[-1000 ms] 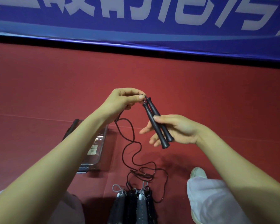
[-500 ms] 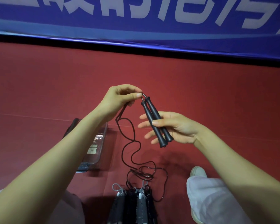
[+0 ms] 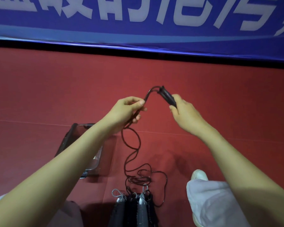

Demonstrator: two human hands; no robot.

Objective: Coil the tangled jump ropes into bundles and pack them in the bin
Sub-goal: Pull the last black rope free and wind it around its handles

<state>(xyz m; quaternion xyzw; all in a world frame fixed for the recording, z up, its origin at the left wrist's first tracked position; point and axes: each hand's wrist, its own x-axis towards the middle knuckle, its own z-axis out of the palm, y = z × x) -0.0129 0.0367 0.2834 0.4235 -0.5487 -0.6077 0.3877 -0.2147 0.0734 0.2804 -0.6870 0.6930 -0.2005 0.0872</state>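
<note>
Gathering one black jump rope for coiling: item held aloft over the red floor. Right hand curled round both handles, paired side by side; long axis slanted, cord ends pointing up, away and leftward, butts hidden in the palm. Left hand pinches the doubled cord between thumb and forefinger, just beside the handle tips. Remainder hangs to a loose tangle on the floor, near further ropes. Clear bin lies beneath the left forearm. Recommended: handles level, loops even, pinch light so kinks run out before wrapping.
</note>
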